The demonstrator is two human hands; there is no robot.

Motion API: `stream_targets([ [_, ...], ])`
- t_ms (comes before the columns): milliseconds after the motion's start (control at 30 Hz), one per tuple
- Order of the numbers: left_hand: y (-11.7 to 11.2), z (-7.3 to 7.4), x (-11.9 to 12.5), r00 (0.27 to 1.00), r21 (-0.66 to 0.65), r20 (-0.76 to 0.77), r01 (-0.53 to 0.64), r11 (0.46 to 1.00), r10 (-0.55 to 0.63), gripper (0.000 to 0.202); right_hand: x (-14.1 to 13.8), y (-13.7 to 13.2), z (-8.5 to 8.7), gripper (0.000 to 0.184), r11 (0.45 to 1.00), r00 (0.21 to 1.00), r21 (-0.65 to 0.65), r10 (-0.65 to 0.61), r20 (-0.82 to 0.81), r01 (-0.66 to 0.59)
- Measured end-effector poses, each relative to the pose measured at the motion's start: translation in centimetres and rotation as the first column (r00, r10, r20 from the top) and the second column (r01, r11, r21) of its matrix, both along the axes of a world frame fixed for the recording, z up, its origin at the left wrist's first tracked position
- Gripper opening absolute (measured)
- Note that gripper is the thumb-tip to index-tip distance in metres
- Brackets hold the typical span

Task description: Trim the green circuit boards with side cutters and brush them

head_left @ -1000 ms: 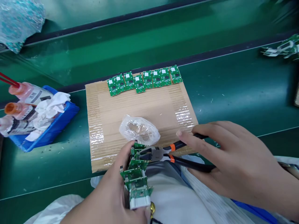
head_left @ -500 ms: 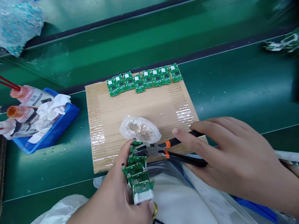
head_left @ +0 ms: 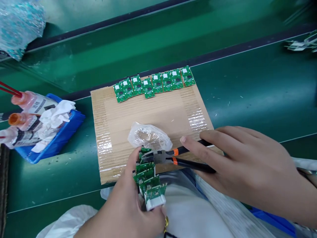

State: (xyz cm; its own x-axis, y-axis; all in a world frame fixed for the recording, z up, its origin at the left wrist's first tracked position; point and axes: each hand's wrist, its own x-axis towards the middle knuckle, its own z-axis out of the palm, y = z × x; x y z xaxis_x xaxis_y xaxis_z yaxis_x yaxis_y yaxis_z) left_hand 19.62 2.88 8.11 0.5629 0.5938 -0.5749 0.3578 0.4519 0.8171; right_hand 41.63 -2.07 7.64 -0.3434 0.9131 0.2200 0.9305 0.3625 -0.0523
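My left hand (head_left: 123, 205) is shut on a strip of joined green circuit boards (head_left: 146, 175), which ends in a white connector. My right hand (head_left: 242, 158) grips a pair of side cutters (head_left: 160, 157) with black and orange handles. Their metal jaws sit against the top of the strip, and I cannot tell whether they bite it. Just beyond lies a crumpled clear plastic bag (head_left: 148, 136) on a cling-wrapped cardboard sheet (head_left: 148, 115). Several separate green boards (head_left: 153, 82) lie in a row along the sheet's far edge.
A blue plastic crate (head_left: 59, 138) at the left holds labelled bottles with orange caps (head_left: 29, 102) and crumpled white tissue (head_left: 54, 117). A green conveyor belt (head_left: 247, 99) runs beneath the cardboard. More boards (head_left: 302, 43) lie at the top right.
The strip's lower end has shifted right and up. The cutters have swung toward level and stay at the strip's top. The view has drifted slightly.
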Motion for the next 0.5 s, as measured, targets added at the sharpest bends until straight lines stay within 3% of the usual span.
stream_targets([
  [133,0.4,0.3,0.7,1.0,-0.071,0.024,0.0,0.997,0.002,0.097,-0.1,-0.2,0.1,0.033,1.0,1.0,-0.023,0.003,0.008,-0.002],
  [300,0.8,0.5,0.9,0.998,-0.019,0.052,-0.027,0.999,0.028,0.09,-0.4,-0.5,-0.2,0.038,0.999,1.0,-0.031,-0.016,-0.003,0.016],
  [500,1.2,0.7,1.1,1.0,-0.062,-0.003,-0.023,0.998,0.023,0.076,-0.7,-0.7,-0.7,0.042,0.993,0.997,-0.094,-0.075,-0.035,0.071],
])
